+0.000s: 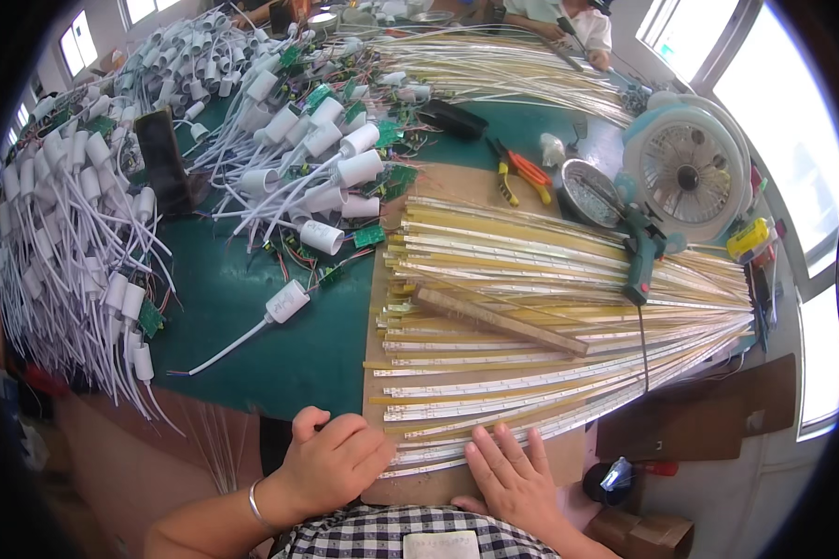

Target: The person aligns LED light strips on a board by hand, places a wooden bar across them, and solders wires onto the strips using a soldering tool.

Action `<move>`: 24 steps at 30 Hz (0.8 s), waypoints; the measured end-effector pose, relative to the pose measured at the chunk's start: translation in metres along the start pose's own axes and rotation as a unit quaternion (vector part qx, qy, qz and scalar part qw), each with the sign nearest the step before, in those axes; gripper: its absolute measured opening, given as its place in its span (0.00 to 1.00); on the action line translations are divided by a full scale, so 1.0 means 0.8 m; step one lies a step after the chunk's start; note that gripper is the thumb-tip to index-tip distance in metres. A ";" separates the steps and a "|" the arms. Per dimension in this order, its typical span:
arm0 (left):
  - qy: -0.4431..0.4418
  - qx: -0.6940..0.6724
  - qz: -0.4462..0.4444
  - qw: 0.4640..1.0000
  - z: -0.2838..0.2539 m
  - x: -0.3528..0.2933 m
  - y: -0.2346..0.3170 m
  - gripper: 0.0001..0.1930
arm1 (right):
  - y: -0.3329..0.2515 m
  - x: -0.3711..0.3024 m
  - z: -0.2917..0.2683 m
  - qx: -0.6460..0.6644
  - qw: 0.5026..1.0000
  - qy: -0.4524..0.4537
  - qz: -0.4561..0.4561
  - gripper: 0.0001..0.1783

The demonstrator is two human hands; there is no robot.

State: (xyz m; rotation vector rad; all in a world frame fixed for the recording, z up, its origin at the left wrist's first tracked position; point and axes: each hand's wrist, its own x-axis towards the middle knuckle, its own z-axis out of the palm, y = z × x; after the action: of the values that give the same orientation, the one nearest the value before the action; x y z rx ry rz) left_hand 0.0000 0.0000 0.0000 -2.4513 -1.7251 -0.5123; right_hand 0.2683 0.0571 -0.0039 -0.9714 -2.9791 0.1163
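Long thin LED strips (pixel 494 382), white and yellowish, lie fanned out on a brown board (pixel 375 373) in front of me. At the left ends of the nearest strips is my left hand (pixel 337 464), its fingers curled inward; whatever they hold is hidden. My right hand (pixel 513 473) rests flat on the nearest strips with fingers stretched out. A wooden bar (pixel 499 321) lies slantwise across the bundle. Beyond it, a green glue gun (pixel 640 261) sits over the strips at the right, its cord trailing toward me.
White cylindrical lamp sockets (pixel 322 236) with cables and green circuit boards pile up at left; one socket (pixel 287 302) lies apart on the green tabletop (pixel 252 363). Pliers (pixel 531 172), a metal bowl (pixel 592 191) and a fan (pixel 687 168) stand at far right. Another person (pixel 559 23) works across the table.
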 end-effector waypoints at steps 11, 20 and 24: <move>-0.155 -0.066 0.059 0.984 -0.002 -0.011 0.023 0.34 | 0.008 0.014 -0.029 0.021 0.999 0.035 -0.031 0.31; -0.157 -0.032 0.069 0.985 0.000 -0.016 0.022 0.36 | 0.049 0.085 -0.038 0.113 0.988 0.056 -0.093 0.13; -0.149 -0.019 0.073 0.986 0.004 -0.018 0.022 0.36 | 0.062 0.096 -0.052 0.063 0.979 0.037 -0.190 0.13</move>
State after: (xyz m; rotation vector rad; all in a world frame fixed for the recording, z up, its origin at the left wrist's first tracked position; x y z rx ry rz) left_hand 0.0124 -0.0183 -0.0061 -2.7727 -1.6226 -0.1693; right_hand 0.2368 0.1454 0.0331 -0.3734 -2.9786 0.2548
